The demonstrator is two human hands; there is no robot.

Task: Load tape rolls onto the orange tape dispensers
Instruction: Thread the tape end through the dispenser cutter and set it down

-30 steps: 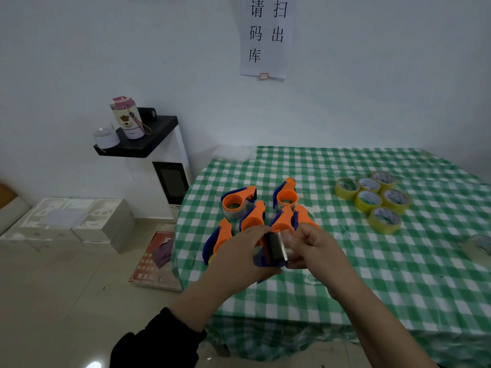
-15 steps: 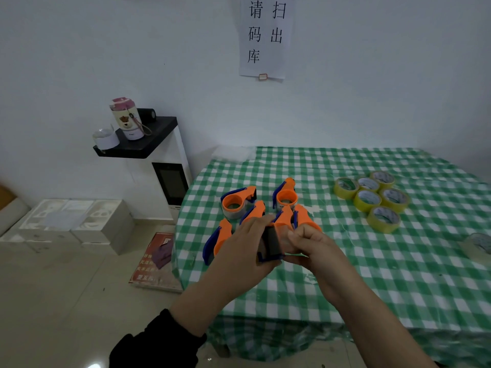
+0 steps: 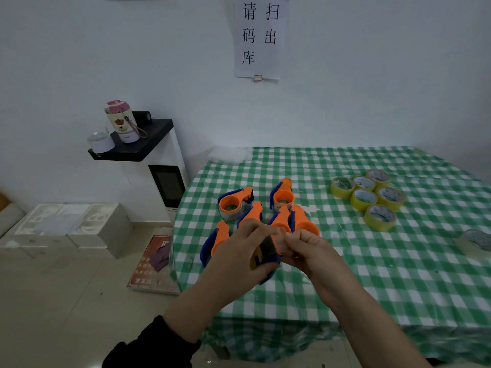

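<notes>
My left hand [image 3: 239, 258] grips an orange and blue tape dispenser [image 3: 267, 251] with a tape roll on it, held above the table's near left part. My right hand [image 3: 309, 249] pinches the tape end at the dispenser's right side. Behind my hands, several orange dispensers lie on the green checked tablecloth [image 3: 372, 274]; two at the back [image 3: 233, 201] [image 3: 283, 196] carry rolls. Several yellow tape rolls [image 3: 370, 196] sit clustered at the right back.
A clear tape roll [image 3: 475, 239] lies near the table's right edge. Left of the table stand a white appliance [image 3: 164, 181] with a black shelf holding a cup, white boxes [image 3: 69, 227] and a book [image 3: 154, 261] on the floor.
Both hands and the held dispenser have risen slightly and drawn closer together. The dispenser's dark face has tilted, and my right fingers now sit nearer its top.
</notes>
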